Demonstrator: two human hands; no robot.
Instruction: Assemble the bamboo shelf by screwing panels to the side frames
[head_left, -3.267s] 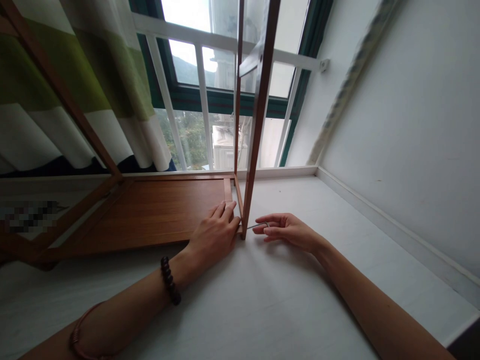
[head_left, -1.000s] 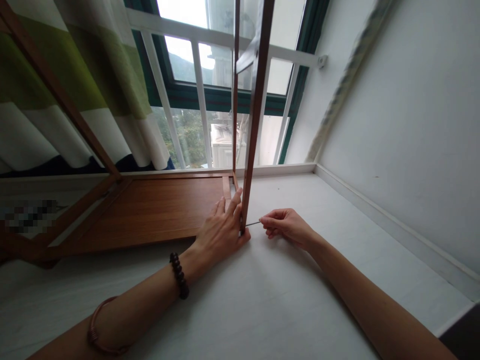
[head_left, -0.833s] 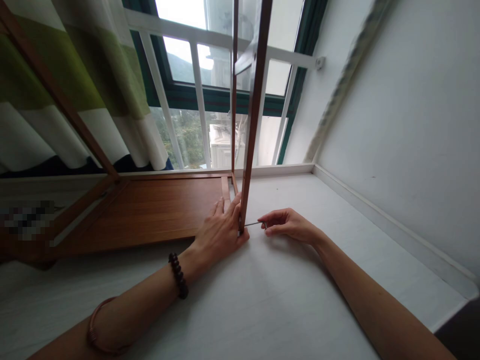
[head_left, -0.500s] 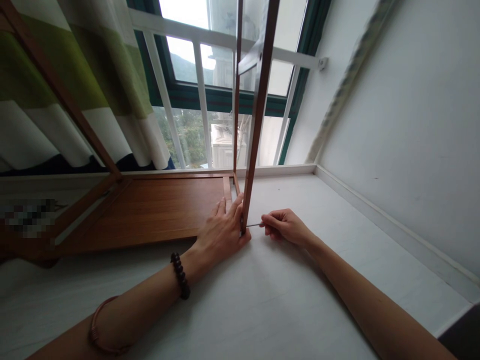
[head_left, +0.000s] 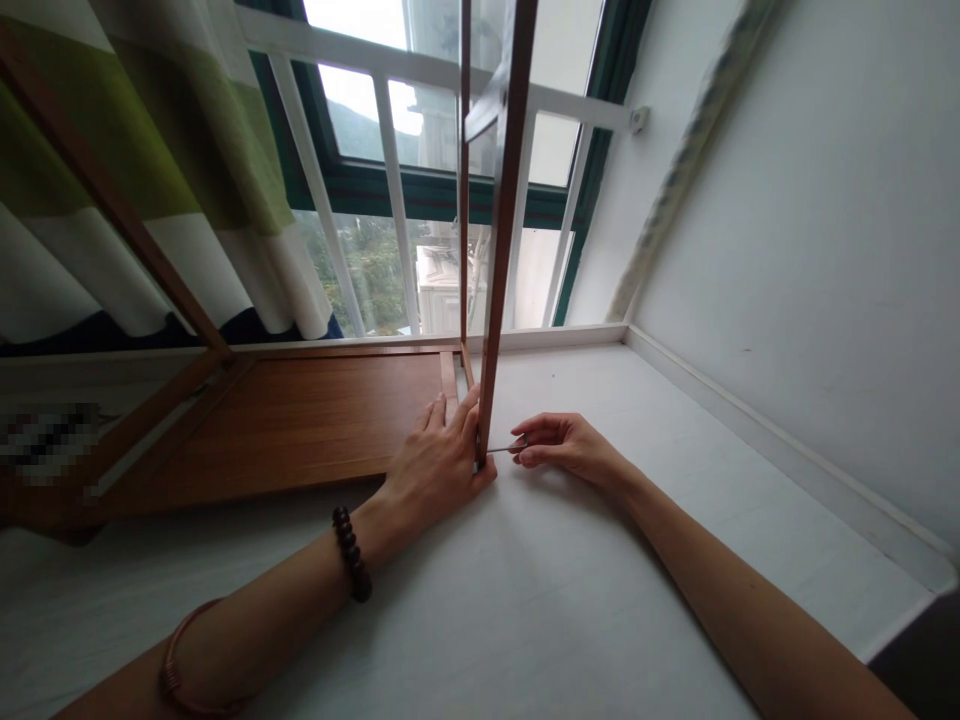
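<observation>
My left hand [head_left: 433, 452] presses on the low end of a brown wooden shelf frame [head_left: 490, 330]. Its fingers lie over the edge of the wooden panel [head_left: 337, 410], and its thumb wraps the foot of the upright post. To the right of that post, my right hand [head_left: 566, 447] loosely pinches the bent end of a thin metal hex key [head_left: 504, 450]. The key's shaft runs level to the post's lower part; where its tip meets the wood is too small to see.
The frame stands on a pale ledge [head_left: 570, 580] with a raised white rim. Behind are white window bars [head_left: 397, 200] and a green-framed window. A striped curtain [head_left: 187, 180] hangs at left, a white wall [head_left: 840, 250] rises at right. Another wooden post [head_left: 112, 200] slants up at left.
My right hand's fingers have loosened and spread a little around the key's bent end. My left hand keeps its hold on the post. The whole view has shifted slightly.
</observation>
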